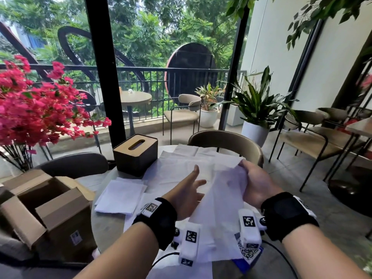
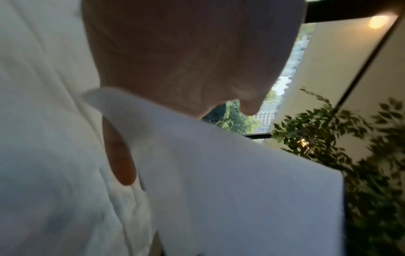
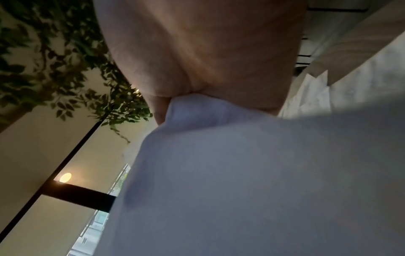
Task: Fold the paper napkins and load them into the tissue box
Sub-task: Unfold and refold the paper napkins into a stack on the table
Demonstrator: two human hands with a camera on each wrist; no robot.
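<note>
A thin white paper napkin (image 1: 223, 214) hangs in the air over the table, and my right hand (image 1: 255, 184) grips its top edge. The right wrist view shows the same napkin (image 3: 241, 173) bunched under the right palm (image 3: 197, 52). My left hand (image 1: 187, 196) is spread, fingers straight, beside the sheet's left edge; in the left wrist view a fingertip (image 2: 120, 155) shows next to the napkin (image 2: 241, 190). A stack of folded napkins (image 1: 120, 195) lies at the left. Unfolded napkins (image 1: 181, 164) cover the middle of the table. The dark tissue box (image 1: 135, 154) with a slotted wooden lid stands at the back left.
An open cardboard box (image 1: 46, 208) sits at the left of the round table (image 1: 108, 228). Pink flowers (image 1: 38, 105) rise behind it. A chair back (image 1: 227, 141) stands beyond the far edge. A blue and white card with a QR code (image 1: 248, 254) lies near me.
</note>
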